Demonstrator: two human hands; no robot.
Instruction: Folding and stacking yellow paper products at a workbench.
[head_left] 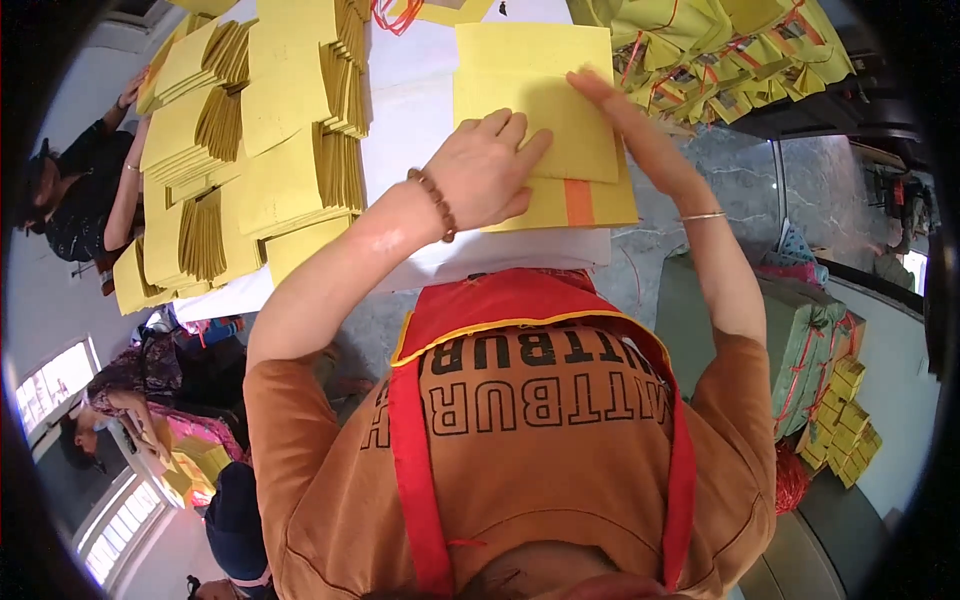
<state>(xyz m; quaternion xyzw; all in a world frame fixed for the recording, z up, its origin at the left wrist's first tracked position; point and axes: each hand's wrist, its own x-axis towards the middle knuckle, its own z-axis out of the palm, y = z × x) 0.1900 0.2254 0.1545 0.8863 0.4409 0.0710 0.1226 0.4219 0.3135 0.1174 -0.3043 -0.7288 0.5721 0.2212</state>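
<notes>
My left hand (490, 168) rests on the yellow paper (535, 75), fingers bent, thumb and forefinger apart. My right hand (630, 120) lies along the paper's right edge, fingers stretched out together; I can't quite tell whether its thumb presses beneath. The paper lies on the white table (410, 115) in front of me, an orange strip (578, 203) showing near its lower edge. A beaded bracelet (432, 205) circles my left wrist, a thin bangle (702, 216) my right. Left of my hands stand stacks of folded yellow sheets (290, 105); at the upper right sit yellow bundles (730, 60) tied with red string. Nearer my body, black block lettering (540, 400), upside down, runs in rows across my brown shirt (540, 480), partly covered by my red apron (510, 300).
</notes>
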